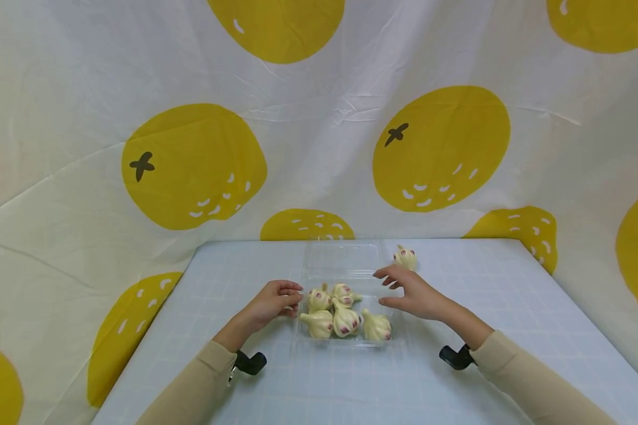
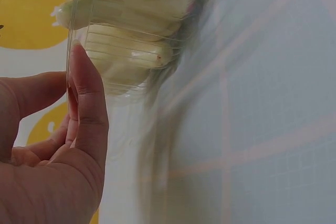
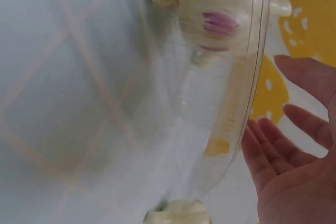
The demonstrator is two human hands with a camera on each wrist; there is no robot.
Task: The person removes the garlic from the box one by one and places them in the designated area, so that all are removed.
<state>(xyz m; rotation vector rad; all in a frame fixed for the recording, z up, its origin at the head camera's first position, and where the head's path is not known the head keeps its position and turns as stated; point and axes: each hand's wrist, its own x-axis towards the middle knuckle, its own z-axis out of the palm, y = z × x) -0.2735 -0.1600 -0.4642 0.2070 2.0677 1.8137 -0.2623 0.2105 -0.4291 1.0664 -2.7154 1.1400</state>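
Observation:
A clear plastic clamshell box point(image 1: 345, 344) lies with its lid point(image 1: 342, 255) folded back, away from me. Several garlic bulbs point(image 1: 347, 321) with purple marks sit in its base, leaving a gap at the back right. My left hand point(image 1: 273, 302) pinches the box's left rim point(image 2: 73, 24) between thumb and finger. Over the right side, my right hand point(image 1: 412, 295) hovers with fingers spread and nothing held. In the right wrist view, its fingertips point(image 3: 248, 132) are right at the rim. One more garlic bulb point(image 1: 405, 258) lies outside, beyond that hand and right of the lid.
A pale blue checked cloth covers the table point(image 1: 191, 354). Behind it hangs a white curtain point(image 1: 319, 147) printed with yellow fruit, meeting the table's back edge close behind the lid. Black camera mounts point(image 1: 456, 357) stick out from both wrists.

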